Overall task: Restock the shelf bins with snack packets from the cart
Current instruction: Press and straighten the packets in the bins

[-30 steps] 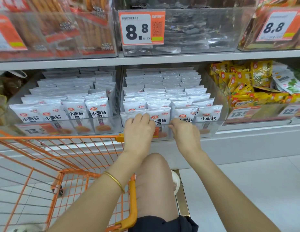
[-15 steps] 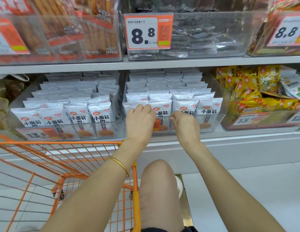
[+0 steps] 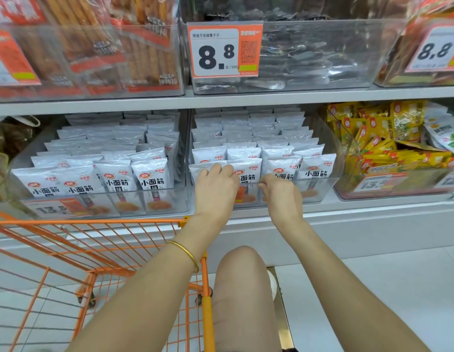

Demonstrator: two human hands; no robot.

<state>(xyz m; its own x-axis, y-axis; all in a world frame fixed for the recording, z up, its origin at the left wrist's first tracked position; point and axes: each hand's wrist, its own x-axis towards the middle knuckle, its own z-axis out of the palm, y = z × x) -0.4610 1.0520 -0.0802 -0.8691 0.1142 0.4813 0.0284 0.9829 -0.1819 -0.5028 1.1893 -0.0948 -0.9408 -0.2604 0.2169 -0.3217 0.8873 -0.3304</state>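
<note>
At the clear bin's (image 3: pixel 332 179) front rim: left hand (image 3: pixel 215 190) fingers gripped the front white packet (image 3: pixel 196 172), right hand (image 3: pixel 283 198) fingers clenched, couldn't tell on what.

Grey-white metal shelving (image 3: pixel 271 97) spans the view in two tiers, with a plain pale base panel (image 3: pixel 360 232) below the lower tier. Floor (image 3: pixel 388 295): light grey glossy tiles, faint joint lines visible. Lighting bright and even, with no hard shadows.

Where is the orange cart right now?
Head view, lower left: the orange cart stands before the shelf, its rim just below the left bin of white packets, left of the left hand.
</note>
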